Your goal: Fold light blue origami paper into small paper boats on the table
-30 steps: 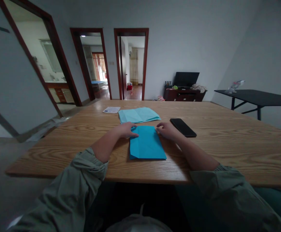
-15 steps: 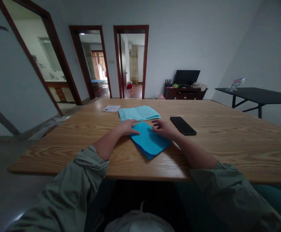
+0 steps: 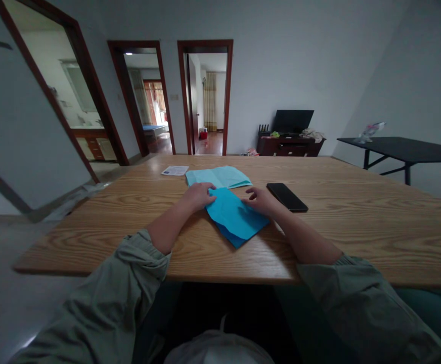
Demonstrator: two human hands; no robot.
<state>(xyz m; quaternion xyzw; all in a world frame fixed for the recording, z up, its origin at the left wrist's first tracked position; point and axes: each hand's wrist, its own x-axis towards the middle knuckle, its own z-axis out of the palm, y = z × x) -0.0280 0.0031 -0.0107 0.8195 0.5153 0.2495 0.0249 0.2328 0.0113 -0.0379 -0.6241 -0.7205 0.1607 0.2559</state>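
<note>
2 hands | 1 blue paper [image 3: 237, 218], folded, clock centre, on 1 table [image 3: 342, 227] | left hand [image 3: 198, 197] at 10 o'clock, thumb and fingers pinching paper's corner | right hand [image 3: 263, 201] at 1, fingers half-curled, grip can't be told | 1 phone [image 3: 287, 197] at 2 | 1 pale pile [image 3: 220, 177] near 11, layers uncountable | 1 card [image 3: 175, 171] at 10, farther

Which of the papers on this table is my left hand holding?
The deeper blue paper, nearest the camera, with your left hand at its far end. The paler blue paper lies beyond it; the small white paper is farther left.
</note>
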